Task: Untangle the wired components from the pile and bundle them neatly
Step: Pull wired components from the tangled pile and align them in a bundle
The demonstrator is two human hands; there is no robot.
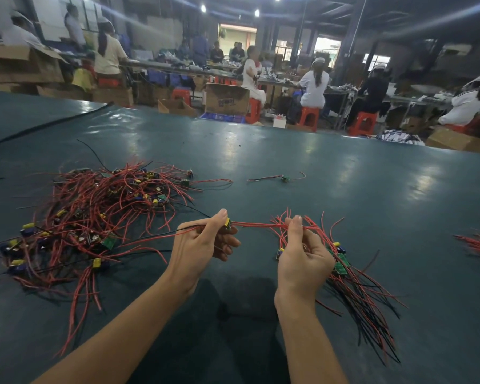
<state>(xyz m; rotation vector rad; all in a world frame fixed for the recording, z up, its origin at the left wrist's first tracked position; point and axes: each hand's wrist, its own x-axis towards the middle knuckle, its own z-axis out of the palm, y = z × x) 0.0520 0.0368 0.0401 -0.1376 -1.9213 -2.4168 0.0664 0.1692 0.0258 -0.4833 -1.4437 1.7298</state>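
Beside the pile (94, 217), hands (203, 245) (302, 259) pinch one wired component (228, 223).

We see a dim hall lit by ceiling lamps (203, 8) that streak into flares and glare off the table (344, 195). A dark shadow lies below us. Edges bend and blur.

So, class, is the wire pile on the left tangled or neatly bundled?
Tangled. The pile spreads loose on the table, red wires crossing every way.
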